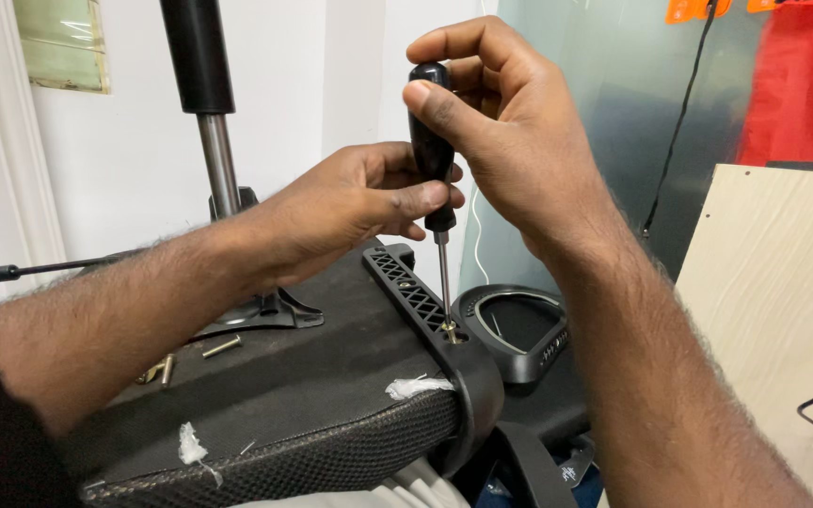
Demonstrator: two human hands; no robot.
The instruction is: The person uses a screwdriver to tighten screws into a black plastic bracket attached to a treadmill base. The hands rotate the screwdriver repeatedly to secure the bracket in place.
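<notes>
Head view, near to far: torn white scraps (418,386) on an upturned chair seat (284,395), loose bolts (221,347), then a black armrest bracket (425,306) where both hands, right hand (510,122) above left hand (350,202), grip an upright screwdriver (432,141), its tip in a brass screw (449,329); gas cylinder (204,94) behind.

the screwdriver (433,150) stands upright with its tip in a screw (449,329) on the armrest bracket (425,306), which runs along the right edge of the upturned seat (312,376). right hand (510,122) on the handle top, left hand (350,202) just below it. loose bolts (190,357) lie on the seat to the left, near the gas cylinder (209,103) behind; another armrest (515,329) sits right of the bracket.
</notes>
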